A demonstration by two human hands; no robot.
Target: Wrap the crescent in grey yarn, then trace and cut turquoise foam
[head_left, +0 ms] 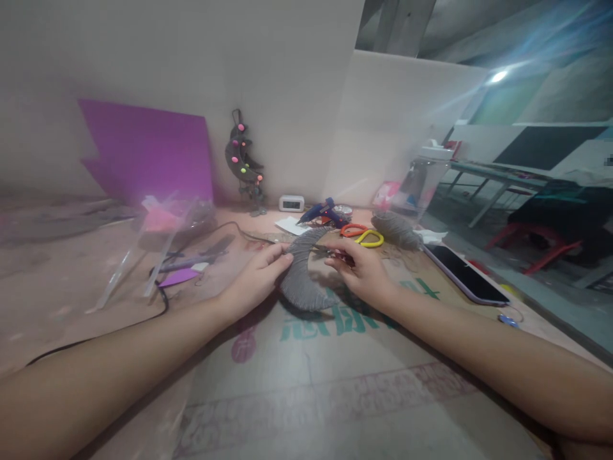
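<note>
A grey yarn-wrapped crescent (301, 275) lies on the cardboard-covered table in front of me. My left hand (258, 278) grips its left edge with the fingers pinched on it. My right hand (361, 268) rests over the crescent's right side, fingers curled around a small tool with dark red handles (335, 253) that I cannot make out clearly. A ball of grey yarn (395, 230) sits just beyond my right hand.
Orange and yellow scissors (364, 235), a blue glue gun (320, 212), a small clock (292, 203) and a smartphone (467, 275) lie on the right. A finished crescent with coloured dots (244, 160) and a purple sheet (148, 150) lean against the wall. Plastic bags and a black cable (163, 300) lie left.
</note>
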